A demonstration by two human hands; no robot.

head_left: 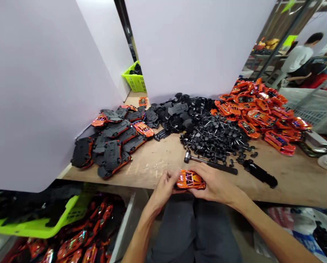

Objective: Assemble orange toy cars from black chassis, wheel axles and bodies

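Observation:
An orange toy car body [190, 179] is held at the near edge of the wooden table [158, 160], above my lap. My left hand [164, 186] pinches its left end with curled fingers. My right hand [216, 182] wraps over its right side and top. Just beyond the car lies a small hammer [207, 162] with a black handle. Behind it is a heap of black wheels on metal axles [215, 137].
Assembled cars lie underside up at the left [111, 142]. Black chassis plates [177, 109] are piled at the back, orange car bodies [262, 113] at the right. White panels wall the table. Green baskets [34, 223] and more orange cars sit below left. A person [300, 58] sits far right.

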